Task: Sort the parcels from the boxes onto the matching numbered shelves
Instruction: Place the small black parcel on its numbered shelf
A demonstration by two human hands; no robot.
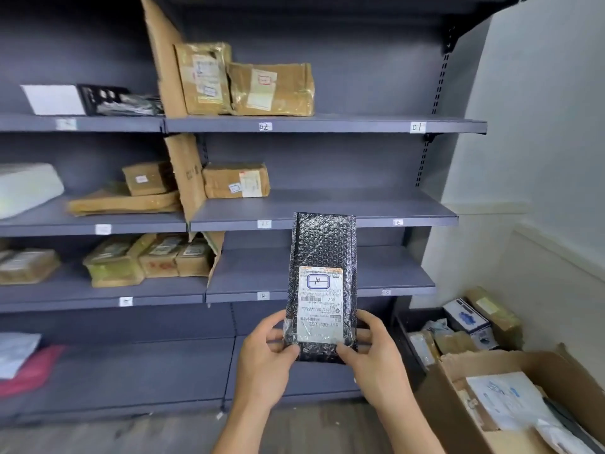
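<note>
The left hand [265, 352] and right hand [376, 355] pinch the bottom corners of a black bubble-wrap parcel [322, 247], thumbs on its front, holding it upright before the shelves [327, 124]. It looks light, soft and bendy, with a slick, crinkly skin. A hold low at both edges seems sound, though the top may flop. Its glossy white label [320, 306] bears a handwritten "10". The grey metal shelves carry taped brown cardboard packages [271, 90]. An open cardboard box [458, 421] sits at the right.

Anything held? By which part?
Black bubble-wrap parcel, gripped at its bottom end: left hand on the lower left edge, right hand on the lower right.
</note>
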